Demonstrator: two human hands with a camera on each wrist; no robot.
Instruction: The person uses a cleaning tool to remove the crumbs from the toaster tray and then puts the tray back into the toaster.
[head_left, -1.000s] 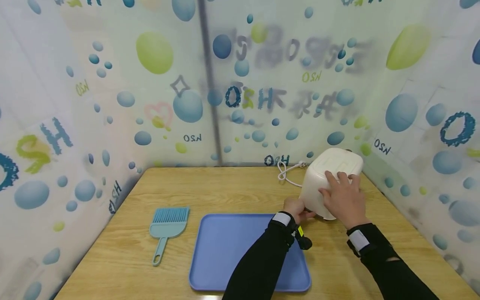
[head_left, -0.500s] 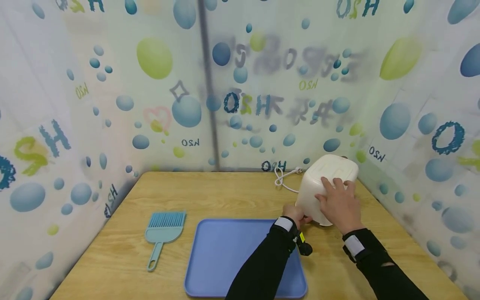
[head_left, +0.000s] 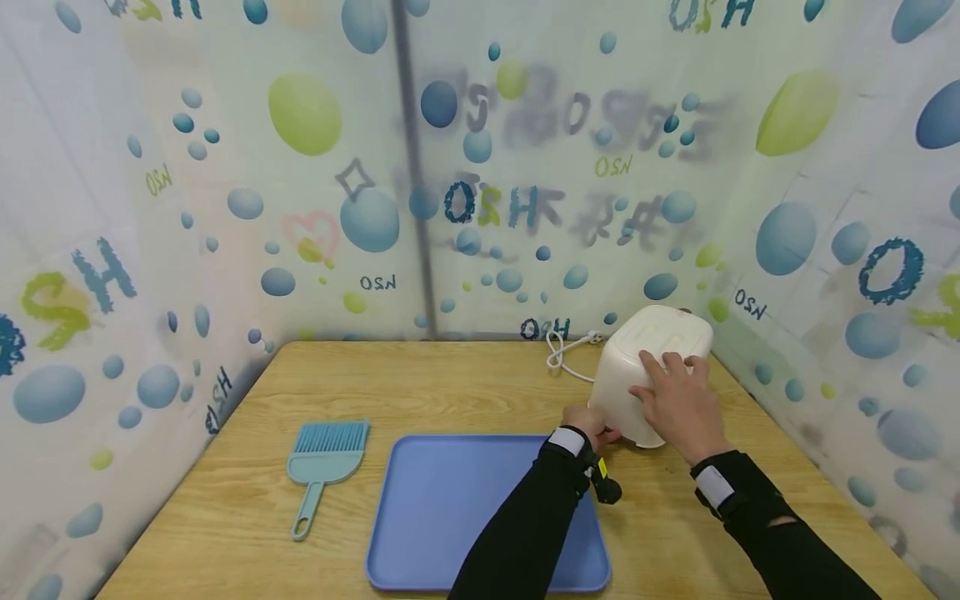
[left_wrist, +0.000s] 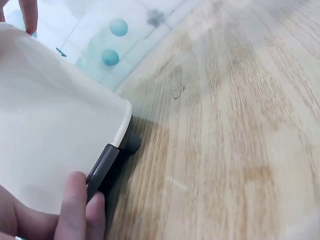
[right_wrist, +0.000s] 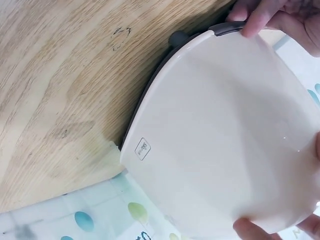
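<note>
A white toaster (head_left: 630, 383) stands at the right back of the table, seen slightly askew. Along its dark base edge runs a dark tab (left_wrist: 102, 167). My left hand (head_left: 587, 422) is low at its near left corner, and in both wrist views its fingers (right_wrist: 260, 17) pinch that tab. My right hand (head_left: 684, 410) holds the toaster from the near side, fingers spread over the upper edge and thumb on the front face. Its fingertips (right_wrist: 250, 230) show at the bottom of the right wrist view. The toaster's far side and underside are hidden.
A white cord (head_left: 557, 354) with its plug lies behind the toaster. My left forearm crosses a blue tray (head_left: 450, 508). Left of it lies a light-blue dustpan-shaped brush (head_left: 327, 458). A patterned curtain (head_left: 480, 283) closes off the table's back and sides.
The head view shifts a little. Both hands keep their places on the toaster, and no object has visibly been moved.
</note>
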